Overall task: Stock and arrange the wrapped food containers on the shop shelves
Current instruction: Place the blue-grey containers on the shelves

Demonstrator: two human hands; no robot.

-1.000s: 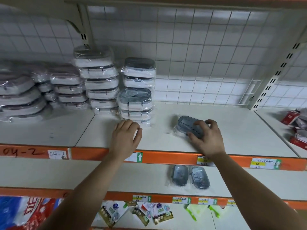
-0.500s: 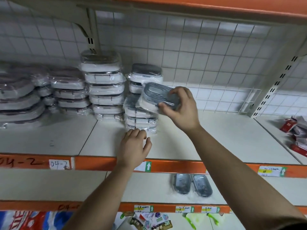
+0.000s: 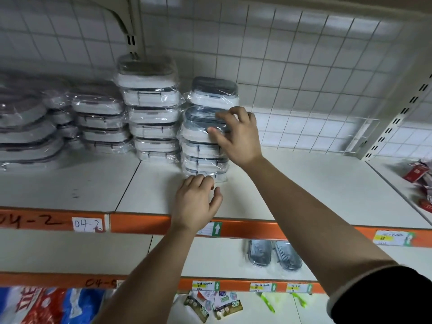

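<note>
A grey-lidded wrapped container lies on top of the front stack of wrapped containers on the upper shelf. My right hand grips its right end, thumb on the front edge and fingers over the lid. Behind it another stack's top container sits higher. My left hand rests on the shelf in front of the stack, fingers loosely curled and touching the bottom container's wrap.
Taller and lower stacks of wrapped containers fill the shelf to the left. Two grey containers lie on the shelf below. Red packets sit at the far right. A wire grid backs the shelf.
My right hand lifted the grey-lidded container off the shelf, carried it left and set it on the front stack. My left hand stayed by the stack's base.
</note>
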